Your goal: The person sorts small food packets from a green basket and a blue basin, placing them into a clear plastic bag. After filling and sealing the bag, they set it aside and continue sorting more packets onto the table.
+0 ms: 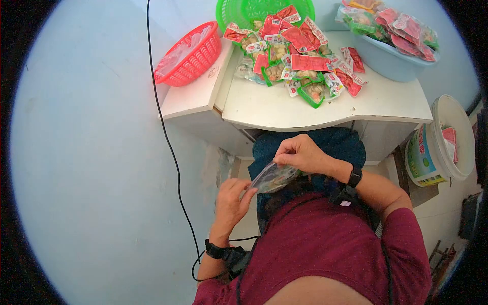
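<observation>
A clear plastic bag (277,178) is stretched between my two hands above my lap, in front of the white table. My left hand (234,201) pinches the lower left end of its top edge. At the upper right end of that edge, my right hand (304,155) has its thumb and fingers closed on the plastic. Something greenish shows inside the bag, too blurred to name. Beyond my hands, a pile of red, green and clear food packets (300,56) lies on the white table (284,112).
A red basket (195,68) with clear plastic bags stands at the left. Behind the pile is a green basket (234,12). A blue basin (396,66) heaped with packets sits at the right, and a white bucket (424,152) below it. A black cable (170,142) hangs at the left.
</observation>
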### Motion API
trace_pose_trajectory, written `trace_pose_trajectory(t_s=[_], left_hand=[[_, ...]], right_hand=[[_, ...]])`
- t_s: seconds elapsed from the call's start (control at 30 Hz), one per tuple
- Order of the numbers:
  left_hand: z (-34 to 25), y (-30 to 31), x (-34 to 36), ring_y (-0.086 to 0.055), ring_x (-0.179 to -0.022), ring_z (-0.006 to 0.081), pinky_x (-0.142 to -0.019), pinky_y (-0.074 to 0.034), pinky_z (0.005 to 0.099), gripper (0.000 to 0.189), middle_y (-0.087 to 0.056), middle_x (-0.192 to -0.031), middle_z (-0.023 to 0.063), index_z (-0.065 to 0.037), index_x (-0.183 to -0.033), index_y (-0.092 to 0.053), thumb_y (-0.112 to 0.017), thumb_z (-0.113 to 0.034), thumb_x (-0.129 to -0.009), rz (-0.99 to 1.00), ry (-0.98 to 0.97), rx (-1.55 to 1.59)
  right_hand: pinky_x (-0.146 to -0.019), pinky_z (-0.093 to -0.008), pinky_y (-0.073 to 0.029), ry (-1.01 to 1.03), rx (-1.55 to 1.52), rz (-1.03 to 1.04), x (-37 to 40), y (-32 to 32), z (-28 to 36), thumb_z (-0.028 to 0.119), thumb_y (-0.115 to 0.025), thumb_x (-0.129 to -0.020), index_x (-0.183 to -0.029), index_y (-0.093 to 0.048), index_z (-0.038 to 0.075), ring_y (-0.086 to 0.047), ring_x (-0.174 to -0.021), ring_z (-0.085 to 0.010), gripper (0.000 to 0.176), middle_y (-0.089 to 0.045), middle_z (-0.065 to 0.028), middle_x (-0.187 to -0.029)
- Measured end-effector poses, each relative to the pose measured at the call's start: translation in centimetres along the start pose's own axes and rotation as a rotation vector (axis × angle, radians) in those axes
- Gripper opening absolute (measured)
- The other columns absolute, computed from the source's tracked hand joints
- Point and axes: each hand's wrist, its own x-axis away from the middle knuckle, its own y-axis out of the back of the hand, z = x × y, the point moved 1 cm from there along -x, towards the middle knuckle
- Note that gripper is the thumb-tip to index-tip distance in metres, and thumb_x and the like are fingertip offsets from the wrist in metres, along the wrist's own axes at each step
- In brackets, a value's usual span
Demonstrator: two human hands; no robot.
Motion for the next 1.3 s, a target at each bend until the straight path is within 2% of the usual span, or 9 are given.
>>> trace_pose_trajectory(t_s=[0.17, 0.27, 0.37, 0.57, 0.77, 0.97, 1.07, 1.17, 1.3], left_hand=[[0.9, 0.2, 1.3, -0.063, -0.074, 0.028, -0.066, -0.049, 0.0346, 0.009, -0.065, -0.081, 0.0119, -0.002, -0.088, -0.066, -0.07, -0.005, -0.081, -0.072, -0.036, -0.058], [0.4, 2.4, 0.9, -0.062, -0.07, 0.0231, -0.065, -0.048, 0.0323, 0.007, -0.065, -0.078, 0.0109, -0.002, -0.088, -0.067, -0.069, -0.008, -0.084, 0.037, 0.183, 0.124], [0.2, 3.8, 0.7, -0.062, -0.068, 0.0196, -0.064, -0.048, 0.0304, 0.01, -0.064, -0.074, 0.0099, -0.002, -0.086, -0.068, -0.067, -0.012, -0.087, 0.135, 0.22, 0.192], [1.4, 3.3, 1.1, -0.064, -0.069, 0.0216, -0.065, -0.048, 0.031, 0.012, -0.066, -0.075, 0.0109, -0.001, -0.087, -0.068, -0.065, -0.012, -0.087, 0.172, 0.212, 0.086], [0.8, 3.3, 0.7, -0.064, -0.071, 0.0233, -0.068, -0.049, 0.0312, 0.012, -0.067, -0.078, 0.0118, 0.001, -0.086, -0.068, -0.067, -0.011, -0.085, 0.05, 0.228, 0.119], [0.3, 3.6, 0.6, -0.064, -0.072, 0.0215, -0.068, -0.049, 0.0311, 0.011, -0.067, -0.078, 0.0116, 0.0, -0.085, -0.068, -0.071, -0.01, -0.081, 0.062, 0.196, 0.068], [0.6, 3.8, 0.9, -0.063, -0.071, 0.0192, -0.066, -0.048, 0.0303, 0.01, -0.067, -0.076, 0.0093, 0.0, -0.083, -0.068, -0.071, -0.01, -0.081, 0.043, 0.251, 0.165], [1.4, 4.5, 1.1, -0.062, -0.071, 0.0154, -0.065, -0.047, 0.0288, 0.009, -0.067, -0.075, 0.0059, -0.001, -0.082, -0.069, -0.071, -0.01, -0.081, 0.159, 0.252, 0.236], [2.5, 4.2, 1.6, -0.061, -0.073, 0.0122, -0.067, -0.047, 0.0278, 0.011, -0.067, -0.076, 0.0033, -0.001, -0.082, -0.069, -0.069, -0.012, -0.084, 0.27, 0.426, 0.377]], right_hand=[[-0.058, -0.0249, -0.048, -0.045, -0.058, 0.024, -0.1, 0.1, -0.2, 0.014, -0.071, -0.083, -0.077, -0.07, 0.001, -0.06, -0.06, -0.0068, 0.015, -0.068, -0.0027, -0.066], [-0.062, -0.0234, -0.05, -0.147, -0.124, 0.102, -0.1, 0.4, 0.6, 0.011, -0.068, -0.086, -0.083, -0.07, -0.001, -0.062, -0.066, -0.0074, 0.013, -0.069, -0.0039, -0.071], [-0.061, -0.0235, -0.049, -0.094, -0.046, 0.126, -0.3, 0.4, 1.1, 0.011, -0.067, -0.087, -0.082, -0.07, -0.001, -0.062, -0.065, -0.0075, 0.013, -0.069, -0.0042, -0.072], [-0.06, -0.0227, -0.048, -0.095, -0.051, 0.15, -0.4, -0.7, 0.1, 0.011, -0.067, -0.087, -0.08, -0.07, -0.001, -0.061, -0.064, -0.0064, 0.014, -0.068, -0.0033, -0.07], [-0.059, -0.0219, -0.047, -0.127, -0.084, 0.106, -0.6, -0.9, 0.4, 0.013, -0.068, -0.087, -0.079, -0.07, 0.0, -0.059, -0.063, -0.0053, 0.015, -0.068, -0.0026, -0.068], [-0.059, -0.0223, -0.048, -0.173, -0.104, 0.037, -0.6, -0.5, -0.5, 0.013, -0.067, -0.088, -0.082, -0.07, 0.0, -0.061, -0.063, -0.0065, 0.015, -0.069, -0.0038, -0.069], [-0.058, -0.0229, -0.048, -0.18, -0.12, 0.048, -0.4, 0.1, -0.4, 0.013, -0.067, -0.088, -0.083, -0.07, 0.0, -0.062, -0.063, -0.0077, 0.015, -0.069, -0.0049, -0.072], [-0.059, -0.0231, -0.049, -0.209, -0.11, 0.085, -0.3, 0.3, 0.3, 0.014, -0.067, -0.088, -0.082, -0.069, 0.0, -0.063, -0.064, -0.0085, 0.016, -0.07, -0.0055, -0.073], [-0.061, -0.0227, -0.05, -0.183, -0.159, 0.1, -0.3, 0.0, -0.8, 0.014, -0.067, -0.088, -0.082, -0.069, -0.001, -0.063, -0.065, -0.0085, 0.016, -0.069, -0.0056, -0.072]])
